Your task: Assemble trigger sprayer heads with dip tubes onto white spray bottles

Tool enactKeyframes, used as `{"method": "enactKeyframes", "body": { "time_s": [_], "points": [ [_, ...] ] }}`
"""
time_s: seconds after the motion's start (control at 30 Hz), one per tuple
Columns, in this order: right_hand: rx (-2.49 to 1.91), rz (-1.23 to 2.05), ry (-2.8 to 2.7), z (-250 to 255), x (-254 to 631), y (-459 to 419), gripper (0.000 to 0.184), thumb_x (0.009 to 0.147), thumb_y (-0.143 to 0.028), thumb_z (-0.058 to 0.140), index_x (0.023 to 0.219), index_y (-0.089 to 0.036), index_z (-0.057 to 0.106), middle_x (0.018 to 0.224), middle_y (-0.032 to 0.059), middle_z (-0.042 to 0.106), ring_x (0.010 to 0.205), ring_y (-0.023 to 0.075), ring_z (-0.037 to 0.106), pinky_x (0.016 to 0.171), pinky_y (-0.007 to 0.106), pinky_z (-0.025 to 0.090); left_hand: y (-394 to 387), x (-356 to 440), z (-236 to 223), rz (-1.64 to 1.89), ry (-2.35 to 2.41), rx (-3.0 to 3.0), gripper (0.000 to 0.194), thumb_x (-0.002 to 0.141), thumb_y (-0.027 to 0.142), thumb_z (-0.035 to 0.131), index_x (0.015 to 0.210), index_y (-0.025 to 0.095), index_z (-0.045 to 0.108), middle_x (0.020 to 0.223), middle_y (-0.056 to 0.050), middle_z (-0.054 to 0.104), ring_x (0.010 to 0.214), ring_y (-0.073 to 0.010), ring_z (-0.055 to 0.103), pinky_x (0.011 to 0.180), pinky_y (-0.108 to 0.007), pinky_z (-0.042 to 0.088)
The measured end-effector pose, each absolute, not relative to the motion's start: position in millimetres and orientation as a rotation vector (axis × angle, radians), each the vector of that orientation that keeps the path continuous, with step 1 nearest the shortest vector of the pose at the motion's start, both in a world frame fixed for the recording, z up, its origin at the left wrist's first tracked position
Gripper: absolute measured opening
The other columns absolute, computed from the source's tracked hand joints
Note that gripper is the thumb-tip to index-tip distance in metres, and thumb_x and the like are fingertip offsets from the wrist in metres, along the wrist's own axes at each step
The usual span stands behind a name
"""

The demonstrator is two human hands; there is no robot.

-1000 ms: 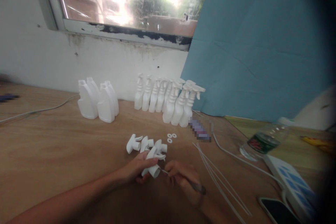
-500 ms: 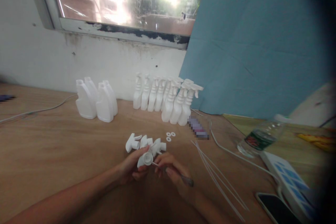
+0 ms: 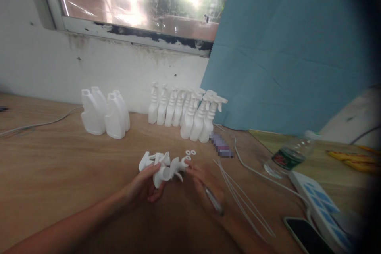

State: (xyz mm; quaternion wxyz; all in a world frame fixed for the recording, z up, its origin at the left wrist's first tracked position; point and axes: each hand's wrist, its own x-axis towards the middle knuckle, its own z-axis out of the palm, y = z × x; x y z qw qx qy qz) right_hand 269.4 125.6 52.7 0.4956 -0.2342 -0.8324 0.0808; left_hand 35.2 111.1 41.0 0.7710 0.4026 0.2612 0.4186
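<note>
My left hand (image 3: 145,184) is closed around a white trigger sprayer head (image 3: 160,175), its round collar turned toward the right. A second white trigger sprayer head (image 3: 176,166) is just right of it, and the fingertips of my right hand (image 3: 205,180) are at that one's collar. Lying across my right palm is a slim metal tool (image 3: 213,200), with its rounded grey end pointing back toward the wrist; its tip is hidden. More white sprayer heads (image 3: 145,161) lie just beyond my left hand, partly overlapping. Small white rings (image 3: 193,152) lie on the table behind my right fingers.
Several white spray bottles with heads (image 3: 190,121) stand by the wall. Headless white bottles (image 3: 114,121) are to their left. Thin white tubes (image 3: 241,194), a phone (image 3: 306,234), a power strip (image 3: 320,206) and a drink bottle (image 3: 288,158) lie or stand on the right.
My right hand has left the left-held sprayer head's collar and reached forward to another head; the tool has swung back into the palm. The left-held head has turned. The whole view shifted slightly.
</note>
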Motion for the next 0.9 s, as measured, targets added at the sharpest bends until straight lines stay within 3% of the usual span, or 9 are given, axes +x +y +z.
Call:
{"method": "enactKeyframes", "body": {
  "time_s": [0.13,0.43,0.67,0.77,0.9],
  "points": [
    [-0.926,0.448,-1.771,51.9,292.3,153.4,0.024,0.094,-0.027,0.051,0.106,-0.023,0.072,0.121,0.0068,0.068,0.116,0.0237,0.061,0.106,0.042,0.043,112.4,28.2,41.1,0.978,0.542,0.993,0.039,0.088,0.055,0.052,0.096,0.018,0.043,0.062,0.001,0.057,0.036,-0.0094,0.049,0.031,-0.015,0.026],
    [-1.236,0.869,-1.339,23.4,303.6,186.6,0.039,0.079,-0.054,0.063,0.089,-0.019,0.077,0.103,0.0099,0.075,0.103,0.0294,0.065,0.095,0.043,0.046,112.1,34.1,19.9,1.035,0.533,1.069,0.042,0.083,0.050,0.060,0.103,0.014,0.055,0.083,-0.006,0.060,0.058,-0.0139,0.058,0.045,-0.021,0.043],
    [-1.247,0.806,-1.254,17.3,307.7,188.2,0.040,0.075,-0.053,0.063,0.084,-0.017,0.076,0.093,0.0096,0.074,0.087,0.0262,0.065,0.073,0.034,0.048,101.4,25.5,42.0,0.999,0.671,1.702,0.025,0.092,0.037,0.054,0.106,0.019,0.064,0.099,-0.008,0.061,0.093,-0.0208,0.056,0.084,-0.032,0.044],
    [-1.256,0.773,-1.218,16.8,306.9,188.6,0.037,0.074,-0.051,0.064,0.079,-0.016,0.074,0.079,0.0068,0.071,0.075,0.0227,0.061,0.067,0.031,0.045,97.4,26.9,51.8,1.022,0.548,2.106,0.023,0.090,0.029,0.056,0.111,0.024,0.066,0.112,-0.010,0.058,0.112,-0.0257,0.050,0.101,-0.042,0.034],
    [-1.253,0.779,-1.209,17.5,305.1,188.0,0.033,0.074,-0.049,0.063,0.074,-0.017,0.073,0.069,0.0035,0.065,0.067,0.0199,0.056,0.063,0.029,0.041,93.4,29.2,54.9,0.909,0.504,2.403,0.027,0.089,0.024,0.058,0.114,0.031,0.067,0.113,-0.009,0.057,0.115,-0.0260,0.046,0.105,-0.044,0.031]
  ]
}}
